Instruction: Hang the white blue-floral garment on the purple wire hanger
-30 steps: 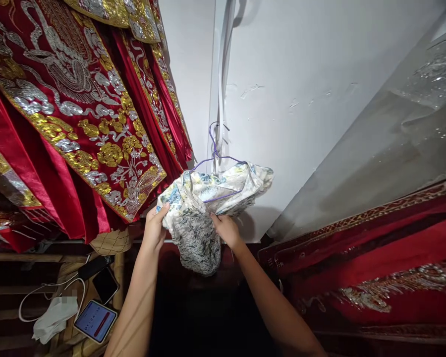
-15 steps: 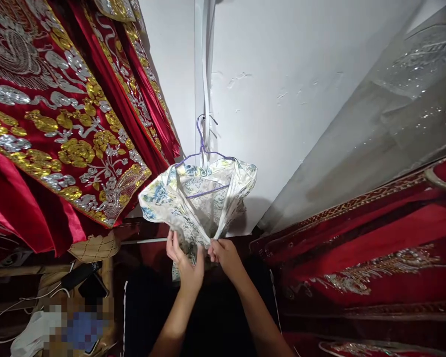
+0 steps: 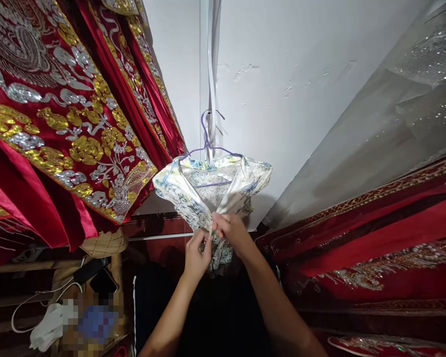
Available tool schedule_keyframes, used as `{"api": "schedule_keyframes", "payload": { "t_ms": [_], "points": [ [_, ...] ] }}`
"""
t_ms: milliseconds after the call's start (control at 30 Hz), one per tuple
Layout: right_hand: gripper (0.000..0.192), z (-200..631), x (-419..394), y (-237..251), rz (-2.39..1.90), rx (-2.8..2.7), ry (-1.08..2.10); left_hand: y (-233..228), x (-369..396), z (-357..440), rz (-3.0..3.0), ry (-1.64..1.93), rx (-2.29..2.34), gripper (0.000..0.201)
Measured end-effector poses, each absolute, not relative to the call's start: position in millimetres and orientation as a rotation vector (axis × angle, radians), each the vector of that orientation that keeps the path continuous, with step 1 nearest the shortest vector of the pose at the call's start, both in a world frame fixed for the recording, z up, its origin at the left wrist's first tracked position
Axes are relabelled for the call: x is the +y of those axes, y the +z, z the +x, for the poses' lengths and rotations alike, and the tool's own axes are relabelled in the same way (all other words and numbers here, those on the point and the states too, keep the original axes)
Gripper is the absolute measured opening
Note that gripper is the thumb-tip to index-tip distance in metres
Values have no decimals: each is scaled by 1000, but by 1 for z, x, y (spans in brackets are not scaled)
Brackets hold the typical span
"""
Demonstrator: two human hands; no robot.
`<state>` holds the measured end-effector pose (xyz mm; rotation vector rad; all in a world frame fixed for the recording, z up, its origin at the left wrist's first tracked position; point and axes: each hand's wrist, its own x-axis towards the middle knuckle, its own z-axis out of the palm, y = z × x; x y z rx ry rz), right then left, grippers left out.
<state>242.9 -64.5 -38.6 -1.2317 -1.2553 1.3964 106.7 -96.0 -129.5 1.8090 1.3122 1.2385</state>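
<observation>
Garment: cream short-sleeved garment with blue and yellow floral print and an open V-neck [image 3: 196, 203], hanging against the wall, its lower part gathered and drawn toward the wearer of the camera.
Hanger: thin purple hanger [image 3: 207, 146], inside the garment's shoulders, hooked at the wall.
Left hand: [image 3: 197, 253] fingers pinched on the garment's front edge, just below the other hand.
Right hand: [image 3: 231, 230] fingers closed on the same edge, at the point of the V.
Wall: white, scuffed, upright surface [image 3: 278, 129], with a pale vertical strip [image 3: 210, 64] above the hanger.
Left side: red satin costume with gold and silver sequins [image 3: 87, 148].
Right side: greyish translucent sheet [image 3: 342, 163]; red cloth with beaded trim [image 3: 375, 258] below.
Lower left: wooden stool [image 3: 116, 263] bearing a dark phone [image 3: 103, 286] and crumpled white tissue [image 3: 48, 328].
Obscured: garment's hem, partly behind the hands and in shadow; part of the stool top, pixelated.
Clearance: costume corner near the garment's left-hand shoulder in view; wider stretch of wall toward the sheet.
</observation>
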Motion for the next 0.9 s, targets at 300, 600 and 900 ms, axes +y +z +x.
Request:
{"api": "schedule_keyframes", "payload": {
  "t_ms": [300,600,900],
  "points": [
    [37,234,11,77,-949,-1225,1307,-127,-74,84,1946,1078,1346,18],
    [37,233,-23,81,-905,-1321,1102,2,-32,81,1723,1529,1191,21],
    [36,228,-22,61,-927,-1353,1102,43,-24,88,2025,1585,1068,33]
  ]
}}
